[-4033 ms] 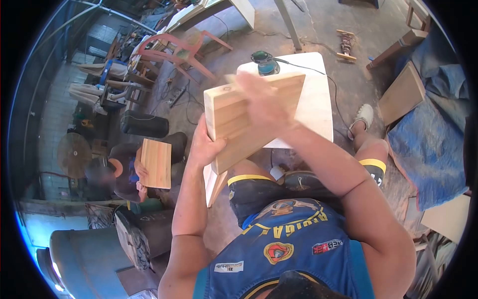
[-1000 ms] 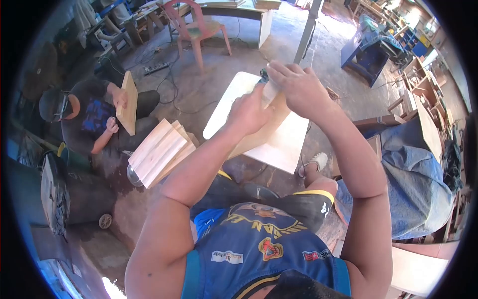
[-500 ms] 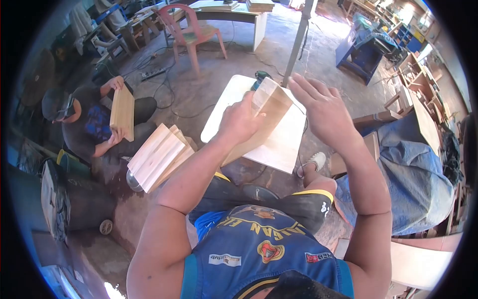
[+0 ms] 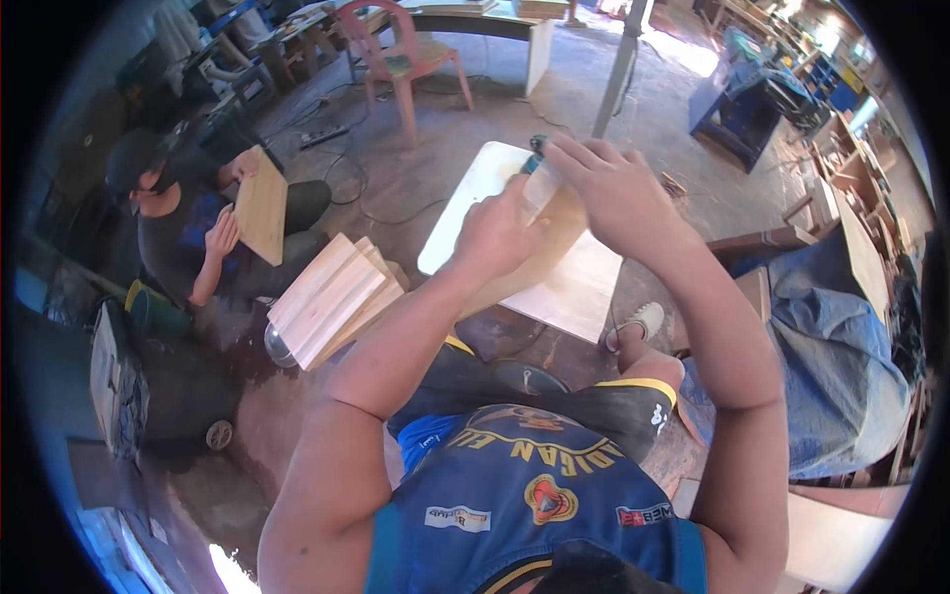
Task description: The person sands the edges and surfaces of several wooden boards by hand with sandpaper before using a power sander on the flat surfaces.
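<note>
My left hand (image 4: 500,233) grips the near-left edge of a wooden board (image 4: 539,259), which is held tilted over a white tabletop (image 4: 460,213). Flat against the board's upper right side lies my right hand (image 4: 609,188), its fingers stretched out across the top end. Part of a dark green tool (image 4: 537,147) shows behind the board's far end. To the left, a stack of wooden boards (image 4: 332,297) stands fanned out.
At the left a seated co-worker (image 4: 178,218) holds another board (image 4: 262,208). A pink chair (image 4: 406,59) and a grey post (image 4: 618,79) stand beyond the tabletop. Blue tarpaulin (image 4: 831,366) covers things at the right. Cables cross the floor.
My right hand has moved inward onto the board's top end. My left hand still holds the board. The co-worker has shifted a hand on their board, and the whole view has shifted slightly.
</note>
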Tool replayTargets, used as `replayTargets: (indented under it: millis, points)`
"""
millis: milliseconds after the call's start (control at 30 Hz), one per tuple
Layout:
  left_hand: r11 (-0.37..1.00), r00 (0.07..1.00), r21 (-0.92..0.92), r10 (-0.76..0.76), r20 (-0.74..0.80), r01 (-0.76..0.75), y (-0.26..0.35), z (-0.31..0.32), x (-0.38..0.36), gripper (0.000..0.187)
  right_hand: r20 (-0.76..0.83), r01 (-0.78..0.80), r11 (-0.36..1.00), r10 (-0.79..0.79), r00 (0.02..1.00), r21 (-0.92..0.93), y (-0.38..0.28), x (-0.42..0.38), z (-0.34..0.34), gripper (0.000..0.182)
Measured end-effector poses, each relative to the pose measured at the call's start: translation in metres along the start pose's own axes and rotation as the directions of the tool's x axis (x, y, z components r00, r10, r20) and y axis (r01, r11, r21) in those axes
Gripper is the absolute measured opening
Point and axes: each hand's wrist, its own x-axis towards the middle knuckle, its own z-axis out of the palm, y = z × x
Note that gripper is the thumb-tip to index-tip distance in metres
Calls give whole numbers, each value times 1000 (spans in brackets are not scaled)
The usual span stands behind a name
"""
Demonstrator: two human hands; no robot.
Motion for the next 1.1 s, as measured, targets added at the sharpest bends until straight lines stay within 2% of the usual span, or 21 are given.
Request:
replayTargets:
  millis: [67,133,233,367,433,500,567,633,733,767,900,967,1033,1100]
  points:
    - [1000,1000,7,-24,-8,25,2,-6,1,65,1,40,999,-41,999,24,3,9,-2,51]
    - [999,998,7,-51,31,50,2,-3,-3,65,-24,8,1000,-8,1000,-3,0,8,7,52]
    - [998,999,51,35,-18,-34,0,-4,8,65,-17,7,1000,-7,1000,-17,1,19,10,51]
    - [1000,1000,24,13,-3,-13,-1,-8,12,67,30,11,1000,-12,999,21,4,10,-1,52]
    - [1000,1000,14,-16,27,16,0,-2,5,68,-13,-58,998,58,998,24,2,22,15,53]
    - [999,999,12,38,9,-38,-2,-4,10,69,-7,-44,998,44,999,55,1,12,4,54]
    - [999,1000,35,-20,17,19,-2,-12,6,69,-5,-40,996,41,999,80,7,-6,-11,56]
    - [997,997,6,-78,11,78,-8,-15,1,70,123,-121,982,104,987,147,16,-39,-19,60]
    - [996,997,-76,-57,-47,53,-14,-15,0,69,111,-207,950,186,976,233,18,-66,6,64]
    - [996,998,-81,-52,-47,48,-14,-16,-1,69,64,-184,950,174,983,250,18,-67,14,69]
    - [996,998,-80,-36,-45,33,-8,-12,-2,68,-20,-188,920,207,978,344,-1,-40,5,67]
    - [995,999,-91,-31,-27,29,-4,-11,-4,68,-122,-69,956,107,987,286,-5,-16,5,60]
    - [994,1000,-106,-26,-13,24,0,-9,-5,67,-86,-59,968,82,993,243,-9,12,11,55]
    - [999,998,6,-51,-21,51,2,-7,-5,65,-51,-40,979,51,997,198,-8,21,15,51]
